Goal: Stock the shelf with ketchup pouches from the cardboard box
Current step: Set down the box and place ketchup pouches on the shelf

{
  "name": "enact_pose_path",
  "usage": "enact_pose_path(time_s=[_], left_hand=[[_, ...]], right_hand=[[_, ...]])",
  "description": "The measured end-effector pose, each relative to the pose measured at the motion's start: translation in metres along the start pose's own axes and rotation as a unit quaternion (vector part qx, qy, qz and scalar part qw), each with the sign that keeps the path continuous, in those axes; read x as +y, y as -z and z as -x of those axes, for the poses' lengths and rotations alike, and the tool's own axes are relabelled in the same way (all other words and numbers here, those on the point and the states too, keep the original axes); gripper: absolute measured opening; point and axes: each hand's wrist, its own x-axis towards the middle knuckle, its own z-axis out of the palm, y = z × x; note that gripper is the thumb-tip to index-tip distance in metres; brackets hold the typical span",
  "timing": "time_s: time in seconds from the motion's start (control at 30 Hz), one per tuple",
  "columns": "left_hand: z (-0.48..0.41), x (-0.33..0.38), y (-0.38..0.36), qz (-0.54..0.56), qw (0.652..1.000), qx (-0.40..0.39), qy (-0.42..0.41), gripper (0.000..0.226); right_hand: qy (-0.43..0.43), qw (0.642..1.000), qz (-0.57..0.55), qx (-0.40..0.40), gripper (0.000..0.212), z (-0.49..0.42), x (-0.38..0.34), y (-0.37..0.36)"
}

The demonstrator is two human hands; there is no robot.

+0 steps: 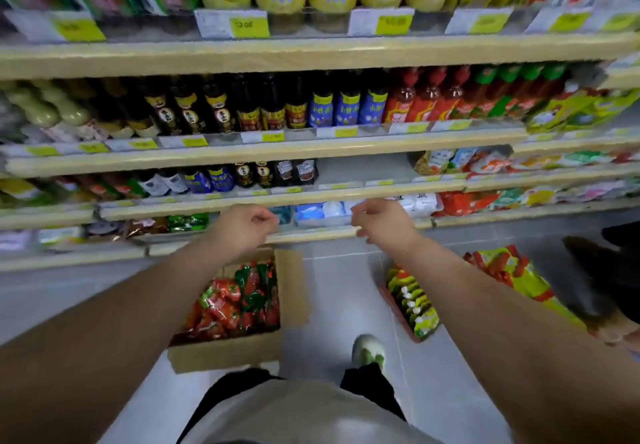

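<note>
Cardboard box (225, 353) on floor (332, 291), full of ketchup pouches (235, 301)

A bare stretch of the light wood-edged shelf (367, 176), third from the top, lies open between the dark sauce bottles (294, 173) on its left and the colourful packets (446, 161) on its right, and the shelf board above (346, 149) overhangs it closely. The open brown cardboard box (225, 353) on the grey tiled floor (339, 298) can be entered from above, but its raised right flap (292, 287) walls that side. The floor between the box and the red tray of green pouches (412, 305) is free, apart from a pale shoe (369, 350).
</note>
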Motion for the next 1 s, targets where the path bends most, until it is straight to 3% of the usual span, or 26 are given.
enact_pose_path(time_s=[0.1, 0.2, 0.4, 0.77, 1.0], left_hand=[[0.028, -0.008, -0.007, 0.069, 0.994, 0.067, 0.056, 0.012], [0.068, -0.029, -0.015, 0.119, 0.976, 0.142, 0.115, 0.015], [0.095, -0.062, -0.011, 0.159, 0.951, 0.187, 0.188, 0.011], [0.059, -0.170, 0.000, 0.208, 0.924, 0.161, 0.279, 0.017], [0.000, -0.263, -0.073, 0.219, 0.912, 0.149, 0.312, 0.017]], right_hand=[[0.014, 0.999, 0.007, -0.046, 0.010, -0.015, -0.011, 0.007], [0.037, 0.987, 0.070, -0.139, 0.017, -0.026, -0.027, -0.006], [0.042, 0.973, 0.120, -0.192, 0.016, -0.040, -0.033, -0.050], [0.030, 0.951, 0.188, -0.245, 0.015, -0.084, -0.008, -0.194], [0.030, 0.937, 0.219, -0.271, 0.012, -0.147, 0.077, -0.273]])
